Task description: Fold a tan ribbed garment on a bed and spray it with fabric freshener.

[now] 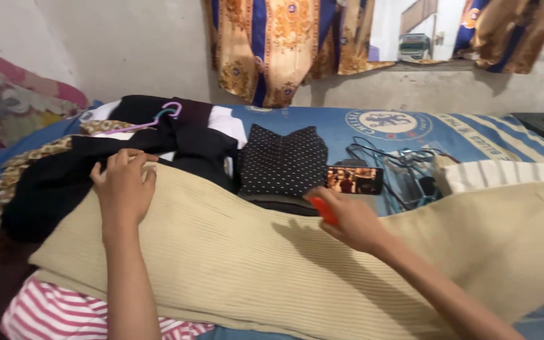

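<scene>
A large beige ribbed knit garment [253, 264] lies spread across the bed in front of me. My left hand [123, 186] rests on its upper left edge, fingers curled over the fabric beside a pile of black clothes [89, 170]. My right hand [351, 220] hovers over the garment's upper middle edge and grips a small red-orange object [322, 209], mostly hidden in the fingers.
A black dotted garment [284, 160] and a phone with a lit screen [355, 179] lie behind the knit. Cables [404, 164] tangle at right on the blue bedsheet [486, 135]. A purple hanger [158, 116] tops the black pile. Red-striped cloth [51, 311] lies near left.
</scene>
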